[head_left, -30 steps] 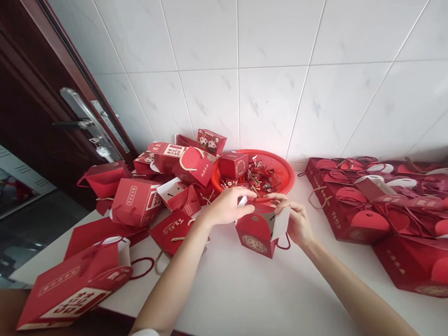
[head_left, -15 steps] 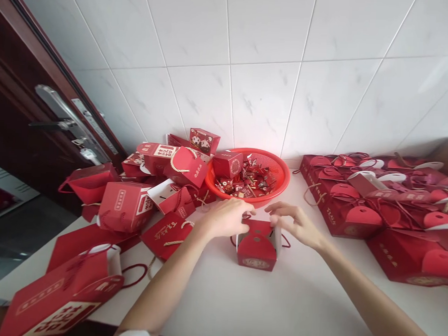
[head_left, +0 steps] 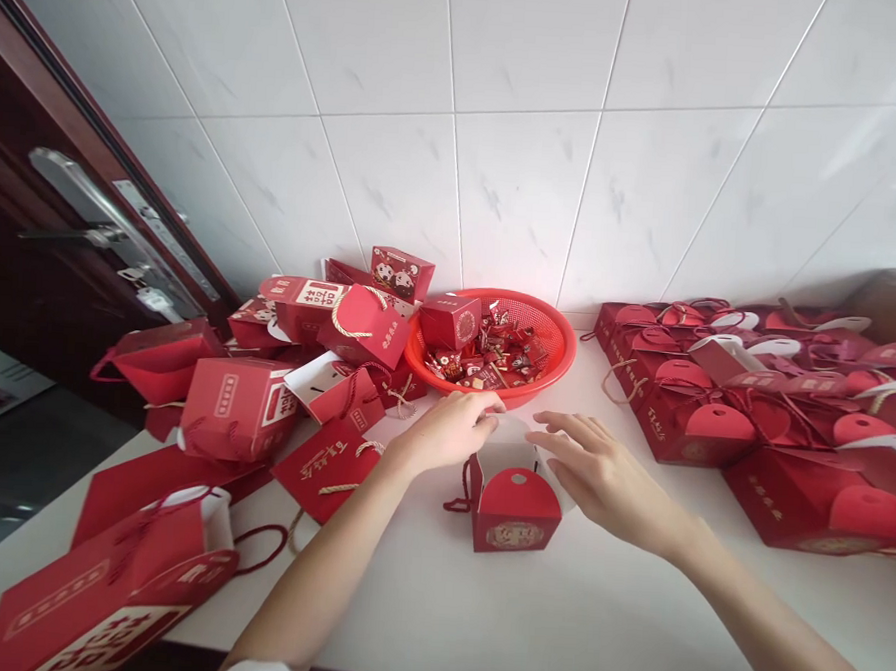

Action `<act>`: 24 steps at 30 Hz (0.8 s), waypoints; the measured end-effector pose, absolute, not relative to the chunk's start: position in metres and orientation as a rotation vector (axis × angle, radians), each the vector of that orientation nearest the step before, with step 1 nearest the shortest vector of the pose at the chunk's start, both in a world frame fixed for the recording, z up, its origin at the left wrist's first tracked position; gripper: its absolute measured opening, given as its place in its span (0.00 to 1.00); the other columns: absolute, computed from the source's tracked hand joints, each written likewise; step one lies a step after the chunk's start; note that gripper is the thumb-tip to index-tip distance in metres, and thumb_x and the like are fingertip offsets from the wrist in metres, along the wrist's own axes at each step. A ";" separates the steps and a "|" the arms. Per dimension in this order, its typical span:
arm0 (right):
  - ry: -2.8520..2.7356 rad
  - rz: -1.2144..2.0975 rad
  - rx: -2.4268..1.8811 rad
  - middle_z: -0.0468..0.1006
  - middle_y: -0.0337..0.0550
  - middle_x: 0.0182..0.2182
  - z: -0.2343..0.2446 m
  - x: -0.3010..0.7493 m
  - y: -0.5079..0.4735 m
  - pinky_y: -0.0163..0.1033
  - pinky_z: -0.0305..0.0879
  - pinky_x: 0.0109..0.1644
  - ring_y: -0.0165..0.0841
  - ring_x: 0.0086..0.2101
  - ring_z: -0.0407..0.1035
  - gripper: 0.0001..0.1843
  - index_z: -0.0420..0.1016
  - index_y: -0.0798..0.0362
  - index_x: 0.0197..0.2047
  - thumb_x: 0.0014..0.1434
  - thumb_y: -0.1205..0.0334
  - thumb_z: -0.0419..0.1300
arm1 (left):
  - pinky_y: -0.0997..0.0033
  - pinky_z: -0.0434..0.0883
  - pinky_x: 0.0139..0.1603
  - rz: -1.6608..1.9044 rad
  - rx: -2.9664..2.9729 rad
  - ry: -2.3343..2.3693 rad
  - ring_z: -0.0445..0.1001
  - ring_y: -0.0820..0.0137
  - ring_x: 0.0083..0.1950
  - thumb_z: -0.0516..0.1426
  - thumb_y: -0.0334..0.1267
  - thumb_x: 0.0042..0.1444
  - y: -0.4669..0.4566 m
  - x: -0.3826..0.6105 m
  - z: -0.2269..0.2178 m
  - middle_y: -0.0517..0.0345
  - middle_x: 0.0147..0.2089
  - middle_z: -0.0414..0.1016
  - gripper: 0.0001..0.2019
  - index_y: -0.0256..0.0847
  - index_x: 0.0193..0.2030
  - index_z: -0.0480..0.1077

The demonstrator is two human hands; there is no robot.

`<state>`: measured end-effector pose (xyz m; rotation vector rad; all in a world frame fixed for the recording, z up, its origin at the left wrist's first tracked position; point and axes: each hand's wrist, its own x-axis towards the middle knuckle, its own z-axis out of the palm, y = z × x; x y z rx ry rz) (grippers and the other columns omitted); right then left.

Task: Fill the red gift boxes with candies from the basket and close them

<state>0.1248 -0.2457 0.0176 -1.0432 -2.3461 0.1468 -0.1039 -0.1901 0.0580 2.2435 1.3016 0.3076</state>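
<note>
A small red gift box [head_left: 515, 509] stands upright in front of me on the white table. Its rounded front flap is raised, its white inside shows behind, and a dark red cord hangs at its left side. My left hand [head_left: 454, 426] hovers at the box's back left corner with loosely bent fingers and nothing visible in them. Over the right side, my right hand [head_left: 606, 474] is open, fingers spread, beside a white side flap. Whether its fingertips touch the flap is hard to see.
Behind the box stands a red plastic basket [head_left: 567, 357] with wrapped candies [head_left: 503, 348] and a small red box [head_left: 451, 321]. Several red gift boxes [head_left: 238, 405] lie heaped at left. Rows of red boxes [head_left: 713, 430] fill the right. A tiled wall [head_left: 522, 199] rises behind.
The box's top has come further apart: its front flap leans toward me and the white inside shows more. My right hand has moved down along the box's right side.
</note>
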 end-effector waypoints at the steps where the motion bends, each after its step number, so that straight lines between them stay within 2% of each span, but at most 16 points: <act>1: -2.372 0.127 -1.024 0.75 0.54 0.55 0.019 0.122 -0.250 0.53 0.73 0.51 0.44 0.51 0.73 0.18 0.75 0.48 0.55 0.68 0.68 0.49 | 0.67 0.69 0.39 0.326 2.233 1.327 0.79 0.62 0.40 0.51 0.36 0.64 -0.190 -0.105 0.057 0.54 0.42 0.82 0.12 0.43 0.49 0.72; 5: -2.494 0.212 -0.977 0.77 0.53 0.52 0.022 0.116 -0.260 0.56 0.69 0.57 0.44 0.50 0.73 0.13 0.76 0.49 0.51 0.68 0.63 0.54 | 0.70 0.66 0.33 0.358 2.236 1.359 0.75 0.67 0.32 0.53 0.32 0.60 -0.189 -0.109 0.054 0.59 0.35 0.79 0.07 0.43 0.43 0.71; 8: -2.476 0.405 -0.983 0.77 0.51 0.54 0.020 0.118 -0.263 0.58 0.65 0.62 0.44 0.55 0.71 0.13 0.74 0.48 0.53 0.65 0.64 0.59 | 0.71 0.67 0.34 0.382 2.213 1.298 0.76 0.67 0.33 0.53 0.29 0.57 -0.189 -0.111 0.053 0.60 0.34 0.80 0.08 0.42 0.33 0.73; 10: -2.438 0.531 -0.962 0.75 0.51 0.57 0.019 0.120 -0.265 0.58 0.61 0.66 0.43 0.59 0.68 0.12 0.74 0.48 0.51 0.65 0.65 0.59 | 0.69 0.69 0.39 0.400 2.161 1.273 0.79 0.65 0.38 0.52 0.28 0.57 -0.191 -0.111 0.053 0.57 0.37 0.82 0.11 0.41 0.32 0.76; 13: -2.454 0.595 -0.847 0.71 0.50 0.61 0.019 0.123 -0.269 0.61 0.51 0.70 0.42 0.64 0.63 0.09 0.78 0.47 0.44 0.66 0.66 0.57 | 0.64 0.72 0.48 0.433 2.093 1.300 0.80 0.61 0.48 0.52 0.29 0.59 -0.193 -0.111 0.054 0.54 0.45 0.84 0.14 0.41 0.37 0.80; 15: -2.479 0.619 -0.758 0.70 0.49 0.63 0.018 0.125 -0.270 0.62 0.47 0.71 0.45 0.65 0.60 0.06 0.80 0.46 0.40 0.65 0.60 0.61 | 0.63 0.72 0.50 0.441 2.083 1.302 0.80 0.59 0.49 0.54 0.31 0.59 -0.193 -0.114 0.053 0.53 0.47 0.84 0.12 0.41 0.39 0.80; 17: -2.451 0.652 -0.749 0.69 0.49 0.63 0.016 0.127 -0.270 0.62 0.46 0.71 0.47 0.66 0.59 0.09 0.82 0.47 0.36 0.62 0.52 0.64 | 0.63 0.73 0.50 0.416 2.089 1.273 0.80 0.59 0.48 0.57 0.36 0.58 -0.193 -0.119 0.052 0.52 0.48 0.83 0.11 0.41 0.43 0.80; 19: -2.403 0.651 -0.839 0.69 0.51 0.63 0.013 0.128 -0.269 0.63 0.46 0.71 0.49 0.66 0.58 0.14 0.82 0.48 0.34 0.60 0.46 0.65 | 0.64 0.73 0.49 0.339 2.096 1.231 0.79 0.59 0.49 0.61 0.45 0.56 -0.192 -0.126 0.050 0.51 0.53 0.81 0.18 0.41 0.51 0.78; 21: -2.402 0.638 -0.989 0.66 0.54 0.66 0.010 0.128 -0.269 0.65 0.45 0.71 0.53 0.68 0.53 0.22 0.81 0.49 0.39 0.55 0.39 0.66 | 0.65 0.73 0.50 0.235 2.086 1.189 0.78 0.58 0.52 0.62 0.53 0.54 -0.191 -0.136 0.050 0.49 0.60 0.76 0.29 0.43 0.61 0.73; 24: -2.481 0.665 -1.181 0.54 0.59 0.71 0.004 0.128 -0.268 0.69 0.42 0.70 0.58 0.70 0.44 0.39 0.77 0.50 0.54 0.48 0.31 0.66 | 0.65 0.71 0.52 0.040 2.055 1.155 0.77 0.57 0.55 0.63 0.60 0.50 -0.190 -0.151 0.050 0.50 0.67 0.69 0.42 0.48 0.70 0.62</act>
